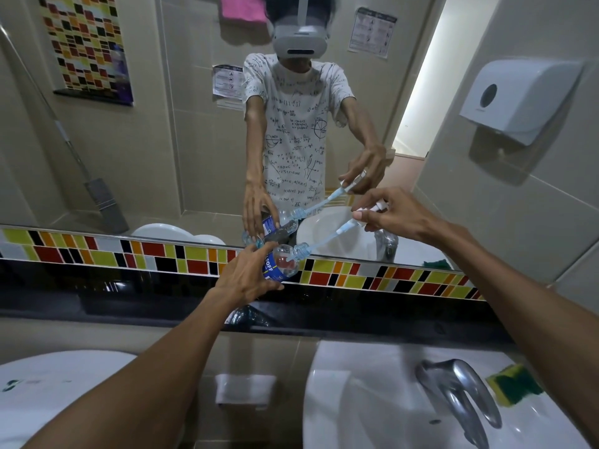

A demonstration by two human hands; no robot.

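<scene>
My left hand (241, 277) grips a clear plastic bottle (281, 263) with a blue label, held on its side close to the mirror, mouth pointing right. My right hand (393, 213) pinches the white end of a thin blue-and-white bottle brush (327, 240). The brush slants down to the left, and its bristle head sits right at the bottle's mouth. Whether the bristles are inside the neck is unclear. The mirror repeats both hands, the bottle and the brush just above.
Below me is a white sink (356, 400) with a chrome tap (460, 393) and a yellow-green sponge (515, 384) at its right. A black ledge (129, 299) and coloured tile strip (129, 254) run under the mirror. A white paper dispenser (515, 95) hangs on the right wall.
</scene>
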